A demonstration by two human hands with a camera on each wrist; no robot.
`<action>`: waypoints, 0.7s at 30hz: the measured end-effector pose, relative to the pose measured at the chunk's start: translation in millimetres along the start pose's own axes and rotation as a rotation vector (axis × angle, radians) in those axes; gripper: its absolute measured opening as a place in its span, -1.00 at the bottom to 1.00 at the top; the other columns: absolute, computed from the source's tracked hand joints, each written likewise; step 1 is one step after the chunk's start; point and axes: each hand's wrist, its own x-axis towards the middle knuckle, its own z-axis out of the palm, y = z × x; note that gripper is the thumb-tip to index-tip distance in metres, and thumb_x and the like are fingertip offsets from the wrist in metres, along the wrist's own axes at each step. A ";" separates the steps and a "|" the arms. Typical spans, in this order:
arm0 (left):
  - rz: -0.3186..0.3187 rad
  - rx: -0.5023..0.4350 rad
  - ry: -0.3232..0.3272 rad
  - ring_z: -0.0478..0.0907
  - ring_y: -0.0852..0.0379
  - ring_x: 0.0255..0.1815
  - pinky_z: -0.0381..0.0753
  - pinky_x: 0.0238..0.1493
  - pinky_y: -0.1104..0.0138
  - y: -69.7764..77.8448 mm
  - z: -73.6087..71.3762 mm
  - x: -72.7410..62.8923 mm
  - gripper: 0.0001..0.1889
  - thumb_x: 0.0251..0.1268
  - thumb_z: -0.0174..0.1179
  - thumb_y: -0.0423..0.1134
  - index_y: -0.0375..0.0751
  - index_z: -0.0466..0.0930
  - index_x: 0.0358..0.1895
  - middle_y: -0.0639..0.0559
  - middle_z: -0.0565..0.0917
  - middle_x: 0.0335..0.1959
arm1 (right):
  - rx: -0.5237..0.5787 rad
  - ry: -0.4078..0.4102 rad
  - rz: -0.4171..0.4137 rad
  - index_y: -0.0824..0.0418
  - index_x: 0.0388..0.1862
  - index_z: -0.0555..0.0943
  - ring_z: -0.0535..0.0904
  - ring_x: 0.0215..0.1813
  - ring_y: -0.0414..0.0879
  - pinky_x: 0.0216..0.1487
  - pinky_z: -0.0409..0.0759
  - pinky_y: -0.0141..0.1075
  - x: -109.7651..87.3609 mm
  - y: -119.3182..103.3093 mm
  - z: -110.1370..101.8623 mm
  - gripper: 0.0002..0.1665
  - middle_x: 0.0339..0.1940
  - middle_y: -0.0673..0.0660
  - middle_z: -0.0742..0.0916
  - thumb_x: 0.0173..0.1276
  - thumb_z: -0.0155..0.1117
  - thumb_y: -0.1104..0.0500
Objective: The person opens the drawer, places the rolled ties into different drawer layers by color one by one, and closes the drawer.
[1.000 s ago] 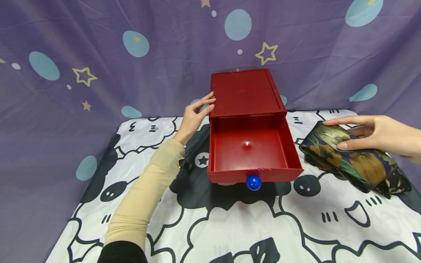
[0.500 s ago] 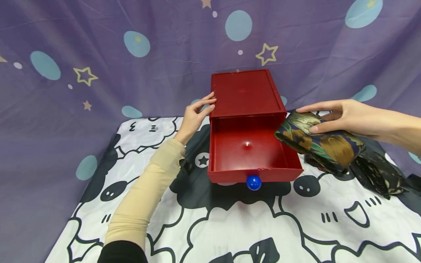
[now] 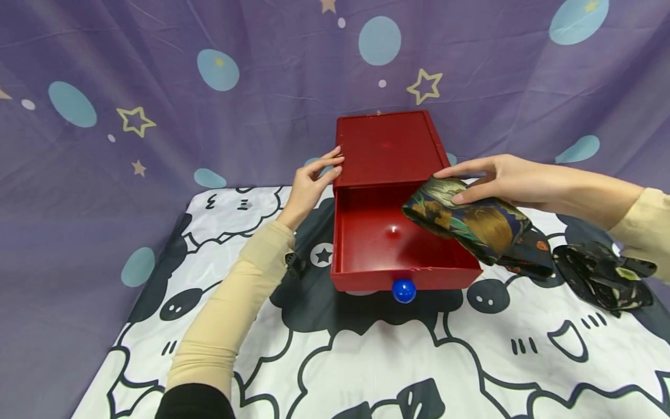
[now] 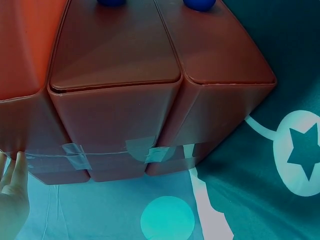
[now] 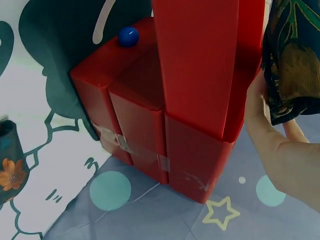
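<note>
A red drawer unit (image 3: 389,145) stands at the back of the table, its top drawer (image 3: 366,250) pulled out and a blue knob (image 3: 403,291) on the front. My left hand (image 3: 309,183) touches the unit's left side with straight fingers; its fingertips show at the edge of the left wrist view. Over the right part of the open drawer, my right hand (image 3: 502,180) pinches a folded dark-blue floral cloth (image 3: 481,224) between thumb and fingers. In the right wrist view the same cloth (image 5: 297,70) hangs beside the drawer's side wall. The drawer's bare bottom shows left of the cloth.
Right of the unit lie a dark folded cloth with orange-red flowers (image 3: 531,256) and a crumpled black patterned cloth (image 3: 599,276). Two lower drawers show below the top one in the left wrist view. A purple curtain (image 3: 282,87) hangs behind the table.
My right hand has carried the floral cloth up and leftward from the table's right side to over the drawer, uncovering the cloths beneath. The left hand has stayed put.
</note>
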 end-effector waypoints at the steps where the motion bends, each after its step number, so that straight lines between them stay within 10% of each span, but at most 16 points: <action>1: 0.001 -0.003 0.002 0.25 0.07 0.26 0.34 0.16 0.24 -0.1 0.0 0.2 -0.70 0.17 0.05 -0.49 -0.61 0.44 -0.03 -0.28 0.34 0.19 | 0.006 -0.005 0.000 -0.10 0.26 0.31 0.25 0.20 0.13 0.03 0.35 0.11 1.6 -1.1 0.5 -0.35 0.28 0.11 0.29 0.16 0.22 -0.03; 17: 0.010 0.011 0.001 0.24 0.06 0.26 0.30 0.18 0.35 -0.7 -0.8 0.5 -0.70 0.17 0.05 -0.48 -0.61 0.44 -0.03 -0.28 0.34 0.19 | 0.235 -0.122 0.092 0.07 0.32 0.24 0.48 -0.03 -0.05 -0.07 0.53 -0.23 28.4 -17.1 18.8 -0.31 0.14 0.19 0.43 0.21 0.18 0.02; 21: 0.012 0.015 -0.002 0.24 0.05 0.26 0.31 0.18 0.34 -0.7 -0.4 0.5 -0.70 0.17 0.05 -0.49 -0.61 0.44 -0.03 -0.29 0.34 0.19 | 0.214 -0.106 0.117 0.09 0.30 0.27 0.49 -0.30 -0.13 -0.44 0.48 -0.39 34.1 -19.3 26.9 -0.32 0.08 0.18 0.46 0.20 0.19 0.02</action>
